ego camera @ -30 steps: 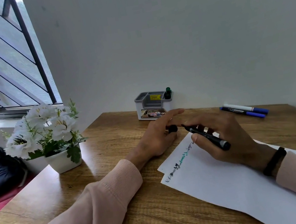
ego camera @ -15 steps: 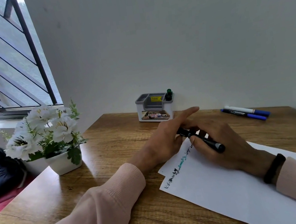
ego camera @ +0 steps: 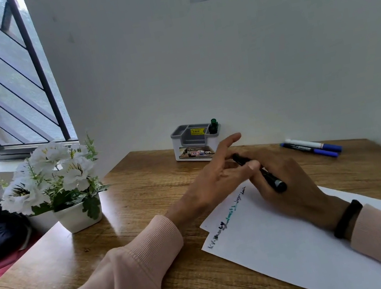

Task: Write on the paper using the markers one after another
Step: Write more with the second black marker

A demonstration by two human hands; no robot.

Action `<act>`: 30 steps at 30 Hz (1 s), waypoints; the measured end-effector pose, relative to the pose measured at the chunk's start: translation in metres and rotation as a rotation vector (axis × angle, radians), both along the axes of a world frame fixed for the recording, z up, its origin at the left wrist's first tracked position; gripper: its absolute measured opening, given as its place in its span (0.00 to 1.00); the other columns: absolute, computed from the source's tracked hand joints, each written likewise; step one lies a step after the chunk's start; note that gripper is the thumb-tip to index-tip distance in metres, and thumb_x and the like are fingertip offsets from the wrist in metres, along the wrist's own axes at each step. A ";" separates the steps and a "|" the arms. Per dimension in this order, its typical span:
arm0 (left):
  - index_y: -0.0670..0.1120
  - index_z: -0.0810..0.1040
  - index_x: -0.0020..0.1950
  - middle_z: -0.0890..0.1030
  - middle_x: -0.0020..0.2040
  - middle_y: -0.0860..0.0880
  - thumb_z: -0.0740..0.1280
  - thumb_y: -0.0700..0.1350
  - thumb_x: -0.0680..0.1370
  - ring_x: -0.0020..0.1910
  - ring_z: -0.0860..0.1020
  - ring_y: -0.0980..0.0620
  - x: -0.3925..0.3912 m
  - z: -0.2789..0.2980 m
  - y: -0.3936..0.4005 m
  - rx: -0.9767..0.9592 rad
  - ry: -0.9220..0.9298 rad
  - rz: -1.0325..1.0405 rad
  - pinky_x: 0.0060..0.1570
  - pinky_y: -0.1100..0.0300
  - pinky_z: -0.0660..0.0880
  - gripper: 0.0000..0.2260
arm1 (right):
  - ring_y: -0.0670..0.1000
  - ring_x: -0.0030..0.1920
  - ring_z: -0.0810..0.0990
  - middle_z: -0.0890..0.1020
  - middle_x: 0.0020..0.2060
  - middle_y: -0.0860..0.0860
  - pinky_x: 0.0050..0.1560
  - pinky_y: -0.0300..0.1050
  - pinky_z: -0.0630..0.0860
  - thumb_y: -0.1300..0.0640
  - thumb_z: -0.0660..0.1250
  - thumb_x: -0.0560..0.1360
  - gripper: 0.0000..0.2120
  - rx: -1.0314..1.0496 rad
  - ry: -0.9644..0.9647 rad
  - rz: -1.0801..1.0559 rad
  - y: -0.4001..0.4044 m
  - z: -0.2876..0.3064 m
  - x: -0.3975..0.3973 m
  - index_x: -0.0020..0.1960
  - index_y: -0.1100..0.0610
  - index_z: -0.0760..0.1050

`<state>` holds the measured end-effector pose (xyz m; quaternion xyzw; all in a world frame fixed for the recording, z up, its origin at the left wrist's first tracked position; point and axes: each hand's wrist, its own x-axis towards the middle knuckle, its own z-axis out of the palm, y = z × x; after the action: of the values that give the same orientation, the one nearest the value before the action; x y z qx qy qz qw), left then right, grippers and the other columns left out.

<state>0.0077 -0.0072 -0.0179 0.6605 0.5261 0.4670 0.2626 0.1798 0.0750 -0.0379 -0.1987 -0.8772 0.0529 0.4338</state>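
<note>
Paper (ego camera: 300, 246) lies at the near right of the desk (ego camera: 143, 197), its left edge bearing a line of writing. Right hand (ego camera: 288, 186) rests on the paper's far corner, fingers curled round a black marker (ego camera: 263, 175). Left hand (ego camera: 217, 180) meets the marker's far end, index finger straight; whether it pinches the cap I cannot tell. Bare desk lies left of the paper up to the flowerpot (ego camera: 76, 215). Beyond: organiser (ego camera: 195, 143) at the wall, two blue markers (ego camera: 314, 147) to the right.
</note>
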 end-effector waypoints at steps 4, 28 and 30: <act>0.72 0.47 0.79 0.63 0.80 0.53 0.81 0.57 0.68 0.77 0.67 0.50 0.008 -0.002 -0.002 -0.020 0.126 -0.018 0.73 0.40 0.69 0.52 | 0.52 0.56 0.83 0.83 0.62 0.51 0.50 0.52 0.82 0.48 0.56 0.80 0.23 0.016 -0.120 -0.072 -0.001 -0.001 0.000 0.70 0.54 0.75; 0.66 0.47 0.81 0.69 0.69 0.50 0.84 0.59 0.63 0.63 0.73 0.52 0.002 -0.003 0.001 0.204 0.329 0.109 0.63 0.55 0.75 0.59 | 0.40 0.52 0.80 0.81 0.61 0.43 0.49 0.44 0.80 0.52 0.69 0.77 0.28 -0.109 -0.145 0.026 0.005 -0.003 -0.002 0.75 0.42 0.65; 0.66 0.48 0.81 0.68 0.69 0.49 0.84 0.59 0.62 0.63 0.71 0.53 0.002 -0.002 0.001 0.221 0.357 0.129 0.62 0.57 0.74 0.59 | 0.38 0.46 0.81 0.82 0.50 0.42 0.45 0.40 0.78 0.63 0.67 0.81 0.23 -0.140 -0.022 -0.004 0.008 -0.004 -0.003 0.73 0.47 0.70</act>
<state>0.0095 -0.0059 -0.0203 0.7223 0.5511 0.4134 0.0609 0.1764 0.0831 -0.0418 -0.2308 -0.8757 0.1110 0.4094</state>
